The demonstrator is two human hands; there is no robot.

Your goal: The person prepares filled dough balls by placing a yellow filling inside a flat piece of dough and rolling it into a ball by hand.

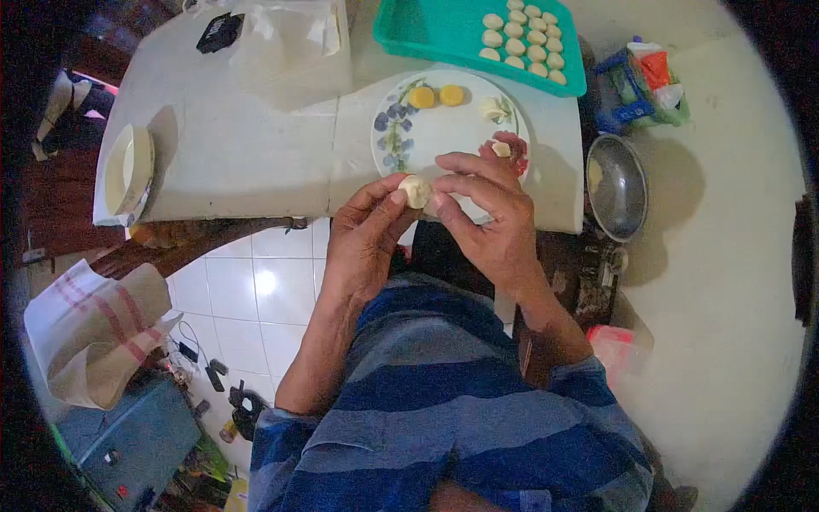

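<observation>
A small pale dough ball [415,192] sits in the fingertips of my left hand [365,235], pinched between thumb and fingers. My right hand [490,205] meets its right side, with thumb and index fingertips close together at the dough and the other fingers stretched over the plate. Under and beyond my hands lies a white floral plate [444,141]. Toward its far side rest two yellow balls [436,96]. Two small pale dough pieces, one [492,108] at the far right and another [501,149] nearer my right hand, also lie on it.
Behind the plate, a green tray [405,38] holds several pale dough balls. A metal bowl [627,192] is at the right, below some colourful packets [644,85]. An oval white dish [130,175] stands at the table's left edge. Clear plastic [290,51] lies at the back.
</observation>
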